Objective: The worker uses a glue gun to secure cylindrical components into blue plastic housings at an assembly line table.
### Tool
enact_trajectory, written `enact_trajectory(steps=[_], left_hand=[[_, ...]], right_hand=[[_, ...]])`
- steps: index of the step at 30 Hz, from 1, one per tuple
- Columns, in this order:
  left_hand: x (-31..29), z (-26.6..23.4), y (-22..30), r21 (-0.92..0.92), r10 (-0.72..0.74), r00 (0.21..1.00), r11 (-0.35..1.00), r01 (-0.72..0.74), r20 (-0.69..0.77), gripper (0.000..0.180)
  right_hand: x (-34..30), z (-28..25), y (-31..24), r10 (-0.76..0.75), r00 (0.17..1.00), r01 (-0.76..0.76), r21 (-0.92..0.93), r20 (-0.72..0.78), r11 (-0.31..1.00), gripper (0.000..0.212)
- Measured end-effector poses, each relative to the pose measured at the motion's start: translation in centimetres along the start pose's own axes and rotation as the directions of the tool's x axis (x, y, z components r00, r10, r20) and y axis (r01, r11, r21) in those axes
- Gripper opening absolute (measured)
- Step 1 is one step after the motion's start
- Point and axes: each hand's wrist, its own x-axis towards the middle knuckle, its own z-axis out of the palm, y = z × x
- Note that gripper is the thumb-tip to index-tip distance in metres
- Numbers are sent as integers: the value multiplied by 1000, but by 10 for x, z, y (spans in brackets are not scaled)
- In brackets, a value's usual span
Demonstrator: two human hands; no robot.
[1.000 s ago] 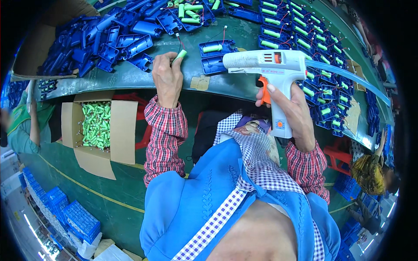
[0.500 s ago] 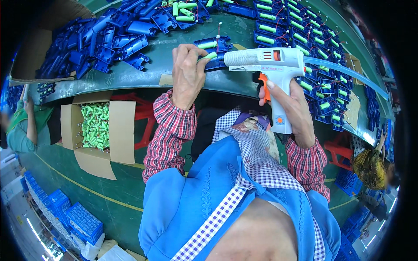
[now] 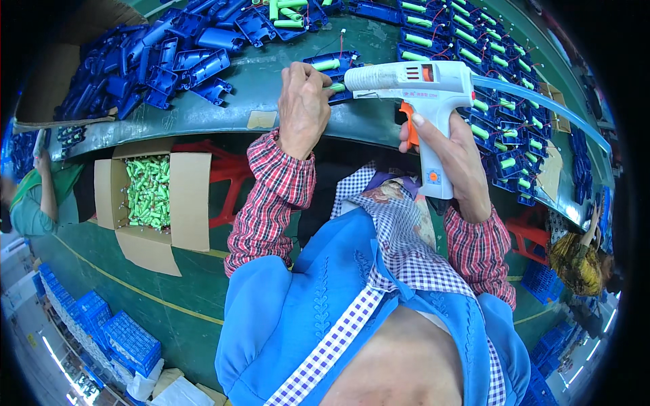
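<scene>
In my right hand [image 3: 455,152] is a white hot glue gun [image 3: 406,80], with my fingers around its handle and at the orange trigger. A clear glue stick [image 3: 535,93] runs out of its back end. Its nozzle tip lies over a blue plastic casing [image 3: 344,97] at the table's near edge. My left hand [image 3: 302,108] is closed, fingertips at a green battery cell [image 3: 336,87] inside that casing; the fingers partly hide both. Just beyond lies another blue casing with a green cell [image 3: 326,65] and a thin wire ending in a white plug.
Loose blue casings [image 3: 203,68] pile up at the left beside a cardboard box. Rows of casings with green cells [image 3: 467,54] cover the right of the table. Below the table at left, an open carton [image 3: 189,203] holds many green cells. Co-workers sit at both sides.
The green cell has gone lower into the casing, with my left hand shifting slightly right. The glue gun has moved a little up and left, its nozzle still over the casing.
</scene>
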Motion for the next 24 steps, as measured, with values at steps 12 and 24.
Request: enact_trajectory(steps=[12,24], left_hand=[[-4,-1,-9,-22,14,999,1000,-14,-34,15],[-57,-33,73,-687,52,732,394,610,679,31]], right_hand=[[-8,2,1,42,999,-41,-63,6,997,36],[-18,2,6,-325,942,333,339,-81,880,35]])
